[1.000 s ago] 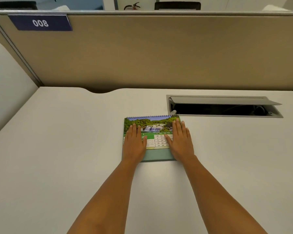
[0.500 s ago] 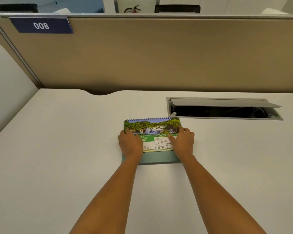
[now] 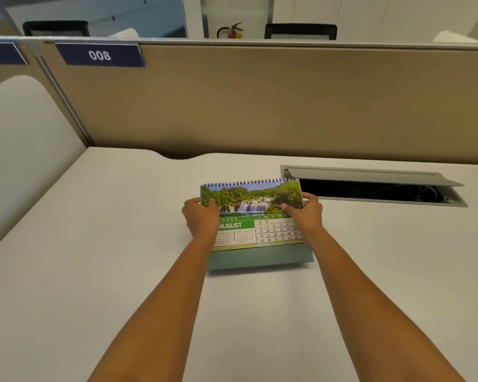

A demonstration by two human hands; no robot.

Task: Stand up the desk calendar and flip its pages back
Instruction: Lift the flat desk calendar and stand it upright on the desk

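Currently my left hand (image 3: 202, 216) and right hand (image 3: 305, 213) are pinching the side edges of the spiral-bound green waterfall desk calendar (image 3: 253, 216), thumbs in front. I am tilting it up on the white desk (image 3: 94, 271), beside the open grey cable tray (image 3: 370, 186). Standing-up step; next, presumably, spreading its teal card base (image 3: 260, 259).

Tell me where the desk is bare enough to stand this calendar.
Bare desk runs left of the calendar to the side panel, and also near both forearms. Right rear is taken by the open cable hatch, beside the right hand.
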